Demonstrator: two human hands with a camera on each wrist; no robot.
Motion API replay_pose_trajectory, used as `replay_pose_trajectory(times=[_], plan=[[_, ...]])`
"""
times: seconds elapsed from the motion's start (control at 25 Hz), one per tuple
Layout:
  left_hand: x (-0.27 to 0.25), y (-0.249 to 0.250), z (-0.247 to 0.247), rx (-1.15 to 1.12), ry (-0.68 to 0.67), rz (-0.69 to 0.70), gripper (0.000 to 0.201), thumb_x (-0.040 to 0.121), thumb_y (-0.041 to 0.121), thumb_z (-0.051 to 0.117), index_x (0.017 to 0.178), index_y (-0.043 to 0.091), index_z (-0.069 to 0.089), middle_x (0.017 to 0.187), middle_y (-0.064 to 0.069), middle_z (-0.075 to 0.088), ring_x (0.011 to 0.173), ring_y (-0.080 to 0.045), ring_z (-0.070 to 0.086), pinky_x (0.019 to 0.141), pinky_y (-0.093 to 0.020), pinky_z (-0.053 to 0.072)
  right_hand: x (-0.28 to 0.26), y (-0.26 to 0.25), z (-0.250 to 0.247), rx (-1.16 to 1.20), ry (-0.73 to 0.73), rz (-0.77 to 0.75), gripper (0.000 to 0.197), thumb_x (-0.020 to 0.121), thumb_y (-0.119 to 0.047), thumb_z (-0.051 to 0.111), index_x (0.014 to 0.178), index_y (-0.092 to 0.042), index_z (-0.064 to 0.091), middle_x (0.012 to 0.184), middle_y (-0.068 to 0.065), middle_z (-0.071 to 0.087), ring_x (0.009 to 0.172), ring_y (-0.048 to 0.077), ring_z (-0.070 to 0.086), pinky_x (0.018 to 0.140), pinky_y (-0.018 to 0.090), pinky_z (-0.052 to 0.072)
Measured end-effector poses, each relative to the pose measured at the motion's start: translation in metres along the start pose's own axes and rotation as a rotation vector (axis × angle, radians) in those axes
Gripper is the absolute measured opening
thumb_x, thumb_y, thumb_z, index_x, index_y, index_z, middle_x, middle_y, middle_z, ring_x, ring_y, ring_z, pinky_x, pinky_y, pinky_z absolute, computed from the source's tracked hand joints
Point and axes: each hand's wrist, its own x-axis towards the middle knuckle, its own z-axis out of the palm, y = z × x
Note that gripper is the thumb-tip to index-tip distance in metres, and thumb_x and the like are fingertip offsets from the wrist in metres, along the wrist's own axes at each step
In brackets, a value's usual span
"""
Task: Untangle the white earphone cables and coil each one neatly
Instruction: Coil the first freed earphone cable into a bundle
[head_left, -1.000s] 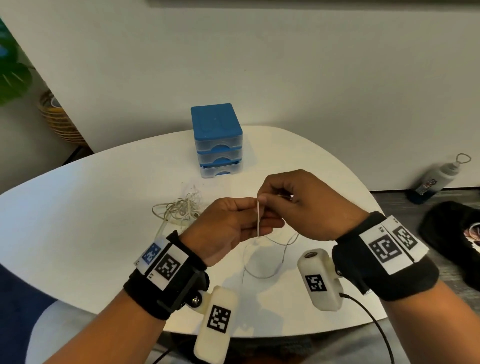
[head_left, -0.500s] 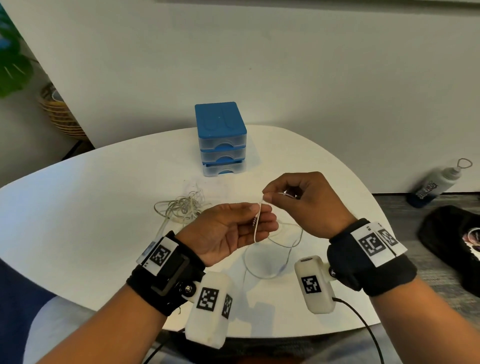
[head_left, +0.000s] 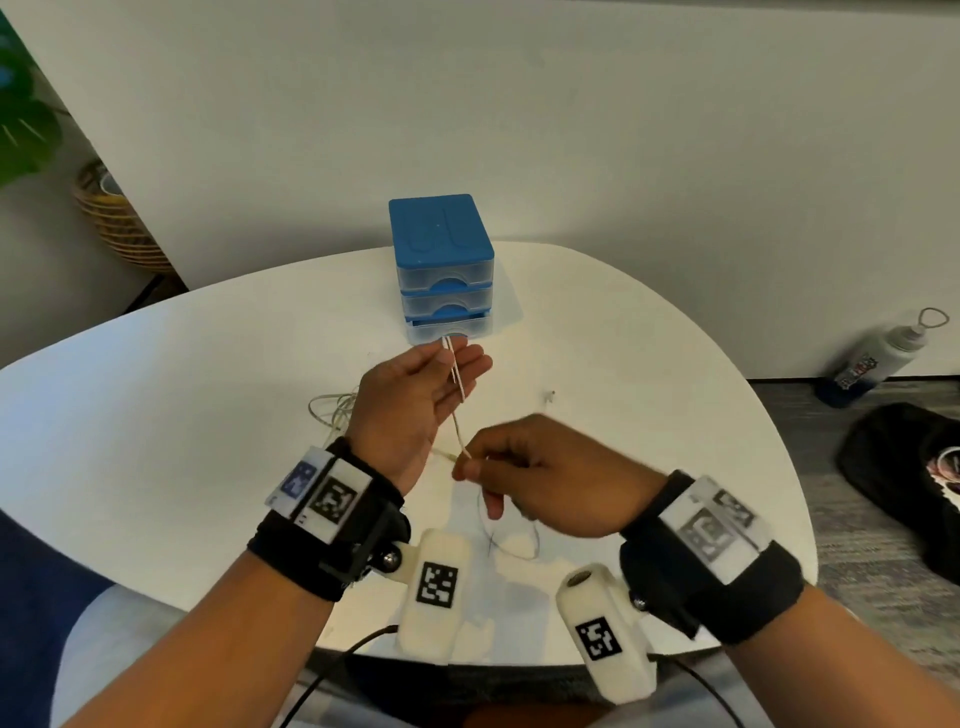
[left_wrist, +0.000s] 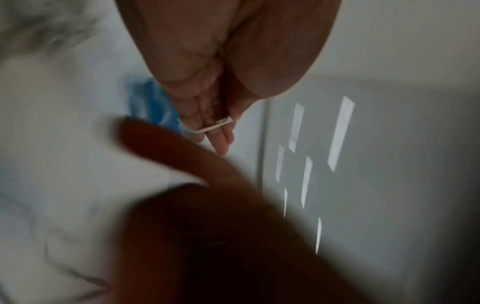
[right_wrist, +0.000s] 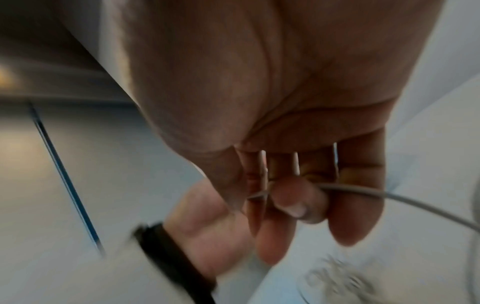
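Observation:
My left hand (head_left: 451, 366) is held palm up just in front of the drawer box, its thumb pinning a white earphone cable (head_left: 458, 410) against nearly straight fingers. In the left wrist view the cable (left_wrist: 207, 127) crosses those fingers under the thumb tip. The cable runs taut down to my right hand (head_left: 467, 461), which pinches it between thumb and curled fingers; the same cable (right_wrist: 363, 192) trails off to the right. A slack loop (head_left: 511, 543) hangs below the right hand onto the white table (head_left: 156, 441). A second bundle of cable (head_left: 330, 408) lies on the table, partly hidden behind my left wrist.
A blue three-drawer box (head_left: 441, 249) stands at the table's far middle. On the floor to the right are a bottle (head_left: 872, 358) and a black bag (head_left: 909, 478). A woven basket (head_left: 117, 223) sits at the far left by the wall.
My hands have separated. The left one went forward toward the drawers and flattened out palm up; the right one dropped back toward me, drawing the cable straight between them.

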Motion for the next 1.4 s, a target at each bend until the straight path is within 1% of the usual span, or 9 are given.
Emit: replay_pose_trajectory(times=[0.12,0.24,0.36,0.52,0.72,0.88,1.0,1.2,1.4], plan=[[-0.013,0.015,0.008,0.573,-0.065,0.36,0.023,0.098,0.013,0.049,0.113,0.01,0.067,0.094,0.006,0.073,0.086,-0.002,0.07,0.08,-0.016,0.052,-0.015,-0.028,-0.031,0.139,0.262,-0.121,0.019,0.096,-0.02,0.057,0.09,-0.01,0.072,0.059,-0.004,0.06,0.056,0.016,0.049,0.055,0.026,0.043],[-0.031,0.032,0.021,0.714,-0.302,0.388,0.022,0.098,0.014,0.048,0.105,0.014,0.069,0.087,0.006,0.072,0.082,-0.004,0.07,0.075,-0.015,0.051,-0.03,-0.034,-0.057,0.14,0.519,-0.21,0.017,0.093,-0.017,0.061,0.084,-0.01,0.073,0.055,-0.007,0.056,0.052,0.007,0.047,0.052,0.018,0.038],[-0.04,0.044,0.023,0.595,-0.451,0.1,0.026,0.099,0.011,0.043,0.1,0.009,0.068,0.081,-0.003,0.072,0.078,-0.017,0.07,0.083,-0.026,0.055,-0.032,-0.031,-0.059,0.144,0.628,-0.253,0.008,0.088,-0.014,0.067,0.084,-0.012,0.075,0.058,-0.013,0.062,0.054,0.001,0.052,0.054,0.01,0.039],[-0.036,0.055,0.013,0.087,-0.452,-0.078,0.026,0.088,0.013,0.048,0.102,0.0,0.066,0.078,-0.006,0.07,0.073,-0.017,0.069,0.086,-0.034,0.057,-0.009,-0.009,-0.042,0.436,0.69,-0.145,0.007,0.086,-0.013,0.07,0.084,-0.014,0.076,0.061,-0.001,0.062,0.053,0.01,0.047,0.049,0.025,0.036],[-0.016,0.056,0.003,-0.318,-0.212,0.015,0.028,0.099,0.012,0.039,0.108,0.003,0.063,0.097,-0.007,0.075,0.095,-0.017,0.071,0.086,-0.029,0.056,-0.003,0.001,-0.015,0.262,0.297,0.018,0.019,0.095,-0.025,0.058,0.1,-0.017,0.076,0.055,0.001,0.058,0.047,0.014,0.042,0.043,0.021,0.035],[-0.017,0.032,0.0,0.332,-0.058,0.332,0.024,0.101,0.013,0.041,0.107,0.007,0.064,0.095,-0.005,0.073,0.092,-0.017,0.071,0.083,-0.027,0.055,-0.017,-0.03,-0.02,0.117,0.085,-0.139,0.023,0.099,-0.02,0.051,0.102,-0.011,0.071,0.055,0.0,0.057,0.047,0.003,0.046,0.055,0.009,0.037],[-0.028,0.021,0.009,0.812,-0.236,0.469,0.023,0.101,0.017,0.045,0.099,0.015,0.067,0.083,0.004,0.071,0.08,-0.011,0.067,0.079,-0.026,0.052,-0.031,-0.04,-0.048,0.199,0.254,-0.211,0.023,0.098,-0.013,0.051,0.096,-0.002,0.071,0.052,-0.003,0.053,0.043,0.002,0.042,0.048,0.007,0.033],[-0.042,0.035,0.027,0.175,-0.495,-0.037,0.034,0.095,0.009,0.04,0.085,0.009,0.072,0.075,-0.008,0.068,0.065,-0.018,0.065,0.084,-0.039,0.055,-0.022,-0.013,-0.06,0.352,0.631,-0.151,0.01,0.09,-0.014,0.066,0.081,-0.013,0.072,0.048,-0.01,0.05,0.044,0.004,0.039,0.044,0.016,0.032],[-0.028,0.047,0.015,-0.219,-0.216,0.054,0.021,0.094,0.01,0.045,0.103,0.002,0.063,0.083,-0.005,0.074,0.081,-0.017,0.072,0.085,-0.029,0.057,-0.008,-0.004,-0.024,0.211,0.323,-0.045,0.017,0.095,-0.013,0.059,0.094,-0.005,0.074,0.063,0.003,0.061,0.041,0.0,0.046,0.045,0.007,0.034]])
